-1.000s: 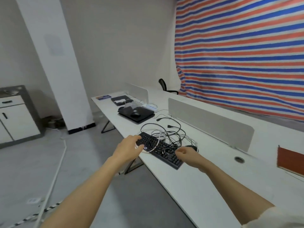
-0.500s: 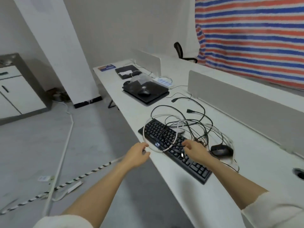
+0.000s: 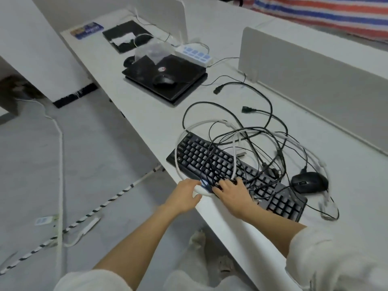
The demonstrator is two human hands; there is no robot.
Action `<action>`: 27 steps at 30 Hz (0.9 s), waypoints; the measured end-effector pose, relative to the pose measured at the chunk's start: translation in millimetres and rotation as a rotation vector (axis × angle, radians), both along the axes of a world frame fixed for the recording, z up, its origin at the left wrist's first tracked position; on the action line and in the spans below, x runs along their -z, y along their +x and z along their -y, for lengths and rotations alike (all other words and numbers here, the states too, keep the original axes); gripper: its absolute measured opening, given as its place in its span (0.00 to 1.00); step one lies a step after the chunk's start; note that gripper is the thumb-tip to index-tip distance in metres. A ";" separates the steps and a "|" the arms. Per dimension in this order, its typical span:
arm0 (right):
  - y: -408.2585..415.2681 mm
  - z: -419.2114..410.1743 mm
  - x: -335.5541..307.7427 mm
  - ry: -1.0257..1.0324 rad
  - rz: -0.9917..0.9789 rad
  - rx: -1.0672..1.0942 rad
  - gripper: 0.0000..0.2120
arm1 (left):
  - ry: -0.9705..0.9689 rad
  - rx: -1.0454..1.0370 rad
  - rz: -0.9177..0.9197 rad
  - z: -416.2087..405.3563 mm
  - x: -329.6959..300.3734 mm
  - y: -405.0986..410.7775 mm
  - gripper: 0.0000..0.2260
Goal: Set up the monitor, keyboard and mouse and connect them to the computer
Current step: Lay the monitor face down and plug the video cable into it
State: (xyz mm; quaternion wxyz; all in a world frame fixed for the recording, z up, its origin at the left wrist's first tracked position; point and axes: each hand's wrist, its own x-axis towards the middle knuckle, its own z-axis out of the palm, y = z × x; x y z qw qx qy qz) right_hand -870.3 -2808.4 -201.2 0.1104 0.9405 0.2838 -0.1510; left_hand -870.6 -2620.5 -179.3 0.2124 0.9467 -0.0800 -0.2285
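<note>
A black keyboard (image 3: 228,164) lies slanted near the desk's front edge, under a tangle of black and white cables (image 3: 247,139). A black mouse (image 3: 309,182) sits just right of it. My left hand (image 3: 184,196) grips the white cable loop (image 3: 178,162) at the keyboard's near-left corner. My right hand (image 3: 233,193) rests on the keyboard's front, fingers curled into the cables there. A flat black device (image 3: 168,78) lies further along the desk, with a second mouse (image 3: 164,80) on top.
A white power strip (image 3: 195,54) sits behind the flat black device. Grey divider panels (image 3: 315,80) run along the desk's back. A black pad (image 3: 126,35) and a blue card (image 3: 87,30) lie at the far end. Cords trail on the floor (image 3: 60,164) to the left.
I have come closer and now look down on the desk. Both hands have closed in on the keyboard's near-left corner, the left now on the white loop.
</note>
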 end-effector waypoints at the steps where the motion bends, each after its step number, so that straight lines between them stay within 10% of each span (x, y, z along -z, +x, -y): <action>1: 4.8 -2.5 -1.7 0.034 0.043 -0.016 0.24 | 0.005 0.052 0.008 -1.6 3.7 8.3 0.21; 9: 59.0 26.5 -62.8 0.643 0.499 0.238 0.09 | -0.313 0.190 0.170 10.1 -55.4 78.6 0.21; 18: 89.5 78.4 -171.3 0.957 0.805 0.793 0.16 | -0.896 0.128 0.221 107.1 -203.4 149.6 0.03; 27: 84.1 117.8 -304.6 1.548 0.649 0.785 0.09 | -1.528 0.124 -0.090 171.0 -343.9 169.0 0.13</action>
